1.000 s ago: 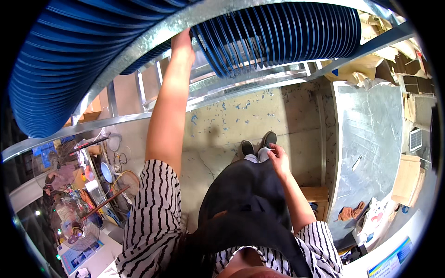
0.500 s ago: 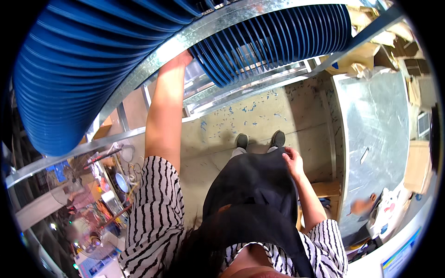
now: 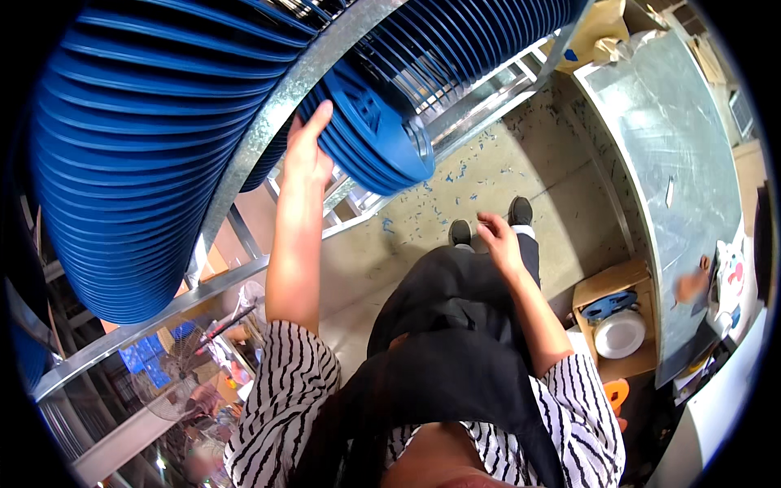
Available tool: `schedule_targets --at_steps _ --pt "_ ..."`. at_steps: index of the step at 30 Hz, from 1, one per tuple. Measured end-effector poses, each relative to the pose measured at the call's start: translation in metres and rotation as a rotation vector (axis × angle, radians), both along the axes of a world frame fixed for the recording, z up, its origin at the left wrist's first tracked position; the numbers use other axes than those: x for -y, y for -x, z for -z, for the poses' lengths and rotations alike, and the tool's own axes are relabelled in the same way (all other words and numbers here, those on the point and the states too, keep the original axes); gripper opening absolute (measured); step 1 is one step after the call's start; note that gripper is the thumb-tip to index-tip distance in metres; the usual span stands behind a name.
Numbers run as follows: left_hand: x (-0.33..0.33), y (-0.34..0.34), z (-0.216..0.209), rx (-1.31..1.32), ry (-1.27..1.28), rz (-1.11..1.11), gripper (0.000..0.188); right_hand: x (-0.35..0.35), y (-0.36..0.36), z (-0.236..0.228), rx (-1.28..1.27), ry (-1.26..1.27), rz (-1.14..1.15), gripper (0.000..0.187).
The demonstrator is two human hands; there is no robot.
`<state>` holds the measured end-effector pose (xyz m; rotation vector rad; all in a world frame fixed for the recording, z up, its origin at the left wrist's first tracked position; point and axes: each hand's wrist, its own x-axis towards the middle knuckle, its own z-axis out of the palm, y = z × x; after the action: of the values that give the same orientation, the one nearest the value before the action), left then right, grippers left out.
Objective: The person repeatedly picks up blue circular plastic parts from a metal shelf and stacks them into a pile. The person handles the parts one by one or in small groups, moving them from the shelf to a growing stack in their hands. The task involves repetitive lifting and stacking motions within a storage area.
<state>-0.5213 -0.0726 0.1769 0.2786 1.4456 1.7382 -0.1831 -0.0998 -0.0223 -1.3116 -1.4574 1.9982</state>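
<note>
My left hand [image 3: 307, 154] is closed round the edge of a small stack of blue plastic discs [image 3: 366, 138], thumb on top. The outermost disc shows cut-out openings round its middle. These discs are tilted below a galvanized metal rail [image 3: 272, 122], in front of a row of thin blue discs [image 3: 472, 41] standing on edge. A long, tightly packed row of blue discs [image 3: 146, 171] fills the upper left. My right hand [image 3: 503, 244] hovers empty beside the black apron [image 3: 439, 301], its fingers loosely bent and apart.
A metal-topped table [image 3: 675, 138] stands on the right. Below its edge sits a cardboard box [image 3: 647, 285] holding a blue disc [image 3: 608, 305] and a white round piece [image 3: 620, 335]. Blue scraps [image 3: 462, 173] litter the floor. A wire-guarded fan [image 3: 167, 382] is at the lower left.
My left hand has come away from the row's near end with several blue discs, now tilted toward me. The view has turned. My right hand has lifted off the apron's edge.
</note>
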Motion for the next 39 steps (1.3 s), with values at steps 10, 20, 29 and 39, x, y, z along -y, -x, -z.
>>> schedule_targets --at_steps 10,20,29,39 --pt "0.109 -0.053 -0.045 0.135 0.261 0.59 0.074 -0.063 0.058 -0.152 -0.234 -0.766 0.054 0.042" --pt "0.115 -0.102 -0.018 -0.477 0.318 1.738 0.078 -0.045 0.062 -0.15 -0.447 0.163 -1.181 0.074" --pt "0.098 -0.135 -0.013 -0.523 0.273 2.242 0.071 0.023 0.019 -0.143 -0.454 0.19 -1.021 0.128" --pt "0.091 -0.153 -0.014 -0.577 0.372 2.403 0.059 0.068 0.0 -0.142 -0.278 0.251 -0.757 0.119"
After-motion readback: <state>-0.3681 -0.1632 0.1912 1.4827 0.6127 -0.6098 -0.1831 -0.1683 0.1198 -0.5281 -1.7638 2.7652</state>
